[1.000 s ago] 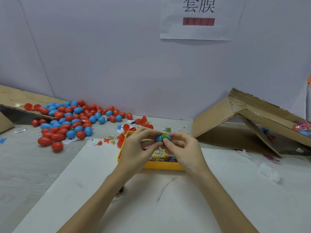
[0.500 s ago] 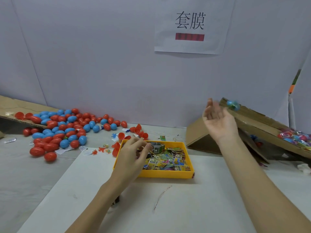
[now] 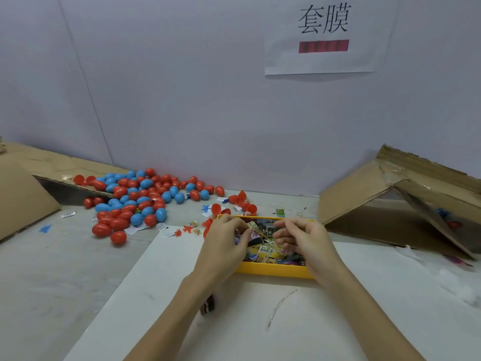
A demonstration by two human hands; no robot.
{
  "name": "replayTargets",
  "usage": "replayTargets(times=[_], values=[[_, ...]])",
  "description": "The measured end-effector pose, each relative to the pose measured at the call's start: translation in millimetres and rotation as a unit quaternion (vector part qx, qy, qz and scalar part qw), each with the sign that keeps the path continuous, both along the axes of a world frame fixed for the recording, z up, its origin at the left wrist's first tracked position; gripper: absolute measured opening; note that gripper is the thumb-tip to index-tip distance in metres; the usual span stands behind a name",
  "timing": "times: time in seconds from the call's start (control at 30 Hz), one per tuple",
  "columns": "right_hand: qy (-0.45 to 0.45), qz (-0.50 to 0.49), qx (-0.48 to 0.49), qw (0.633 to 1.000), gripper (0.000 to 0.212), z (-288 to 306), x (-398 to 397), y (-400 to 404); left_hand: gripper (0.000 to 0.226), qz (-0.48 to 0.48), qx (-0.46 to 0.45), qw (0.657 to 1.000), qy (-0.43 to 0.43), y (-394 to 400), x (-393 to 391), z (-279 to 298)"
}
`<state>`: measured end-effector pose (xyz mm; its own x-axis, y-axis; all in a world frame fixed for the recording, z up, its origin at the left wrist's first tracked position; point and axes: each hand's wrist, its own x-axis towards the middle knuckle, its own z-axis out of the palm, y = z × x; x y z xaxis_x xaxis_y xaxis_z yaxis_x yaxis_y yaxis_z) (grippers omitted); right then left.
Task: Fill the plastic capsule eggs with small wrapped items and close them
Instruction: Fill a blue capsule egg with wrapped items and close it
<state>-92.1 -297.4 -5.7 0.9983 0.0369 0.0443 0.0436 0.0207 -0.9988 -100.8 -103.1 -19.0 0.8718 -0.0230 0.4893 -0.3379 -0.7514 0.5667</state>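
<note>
A yellow tray (image 3: 273,271) full of small wrapped items (image 3: 268,250) sits on a white sheet straight ahead. My left hand (image 3: 226,243) is over the tray's left side and pinches a small yellow wrapped packet (image 3: 252,226) at its fingertips. Over the tray's right side hovers my right hand (image 3: 304,241), fingers curled and apart, with nothing visible in it. A heap of closed red and blue capsule eggs (image 3: 138,199) lies at the back left. A few open red egg halves (image 3: 242,201) lie just behind the tray.
A cardboard ramp (image 3: 364,194) leans at the right, with coloured pieces under its flap. Another cardboard piece (image 3: 26,188) slopes at the far left. Small toy bits and paper scraps (image 3: 187,229) are scattered left of the tray. A white sheet (image 3: 260,321) covers the near table.
Both hands held a blue egg over the tray. My right hand then swung to the cardboard ramp, let the egg go, and has come back to the tray. My left hand stayed there.
</note>
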Motion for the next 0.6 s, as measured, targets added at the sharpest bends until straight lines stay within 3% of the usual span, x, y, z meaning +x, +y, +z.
replayTargets(times=[0.13, 0.2, 0.37, 0.5, 0.6], values=[[-0.002, 0.0, 0.013, 1.0, 0.027, 2, 0, -1, 0.013, 0.061, -0.124, 0.989, 0.052, 15, 35, 16], [-0.01, 0.002, -0.002, 1.0, 0.027, 0, 0, 1, 0.022, 0.108, -0.137, 0.982, 0.069, 26, 65, 22], [-0.047, -0.009, -0.035, 0.998, 0.027, -6, 2, 4, 0.029, 0.179, 0.027, 0.979, 0.096, 54, 138, 22], [-0.053, -0.013, -0.032, 0.998, 0.028, -9, 6, 4, 0.038, 0.202, 0.235, 0.939, 0.147, 75, 174, 7], [-0.05, -0.016, -0.04, 0.998, 0.028, -11, 10, 5, 0.039, 0.204, 0.28, 0.927, 0.146, 81, 190, -1]])
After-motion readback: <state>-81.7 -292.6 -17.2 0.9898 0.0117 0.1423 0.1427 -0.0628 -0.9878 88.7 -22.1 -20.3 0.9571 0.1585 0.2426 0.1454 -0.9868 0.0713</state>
